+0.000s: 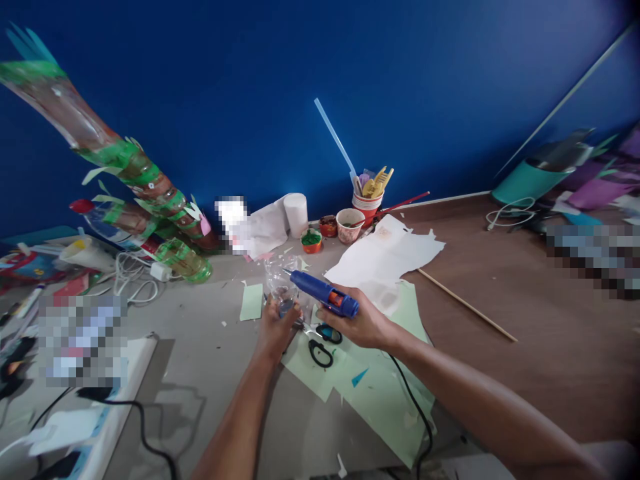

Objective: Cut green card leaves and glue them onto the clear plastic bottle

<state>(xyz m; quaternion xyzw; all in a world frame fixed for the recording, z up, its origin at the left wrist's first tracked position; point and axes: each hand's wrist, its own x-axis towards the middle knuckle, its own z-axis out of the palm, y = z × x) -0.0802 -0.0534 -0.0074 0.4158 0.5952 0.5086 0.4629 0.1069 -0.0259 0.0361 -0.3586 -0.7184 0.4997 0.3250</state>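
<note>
My right hand (364,319) is wrapped round a blue hot glue gun (317,288), its nozzle pointing left over a clear plastic piece (281,272) that looks like part of a bottle. The fingers of my left hand (278,327) are closed on the lower end of that clear piece. Whether the nozzle touches the plastic, I cannot tell. Just below and between the hands lie scissors (321,353) with black and blue handles, their blades partly hidden. They rest on pale green paper (380,400). A small green paper strip (251,302) is left of the clear piece.
Torn white paper (385,257), a paint cup (350,227), a green paint pot (311,241) and a red cup of tools (367,207) stand behind. A wooden stick (467,307) lies right. Decorated bottle columns (145,173) lean left; a power strip (123,407) is near left.
</note>
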